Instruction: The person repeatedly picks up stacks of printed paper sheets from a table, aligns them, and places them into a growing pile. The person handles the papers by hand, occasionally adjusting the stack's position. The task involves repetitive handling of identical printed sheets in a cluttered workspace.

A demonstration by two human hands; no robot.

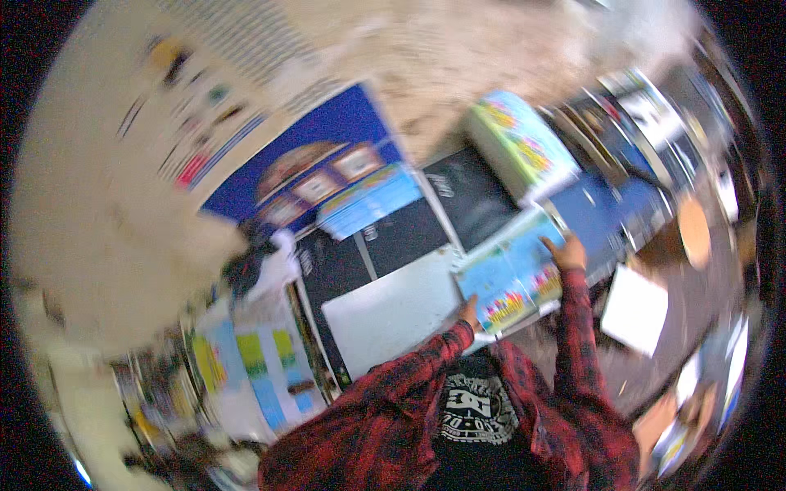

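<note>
A flat, light blue printed piece (503, 266) with colourful lettering along its lower edge is between my two hands. I cannot tell whether it is a flat pack or a sheet of card. My left hand (469, 313) grips its lower left edge. At its right side my right hand (566, 251) holds on, thumb and finger lying over the printed face. Just left of it a white board (393, 315) lies on a dark surface. Beyond my hands lies a plump green and blue printed package (522, 147). Motion blurs the picture.
A blue poster-like panel (327, 172) stands at the far left, with a light blue printed piece (370, 200) before it. Dark panels (471, 196) lie between. To my right are a white sheet (634, 309) and a round tan disc (693, 231). Shelved goods (254, 368) are at left.
</note>
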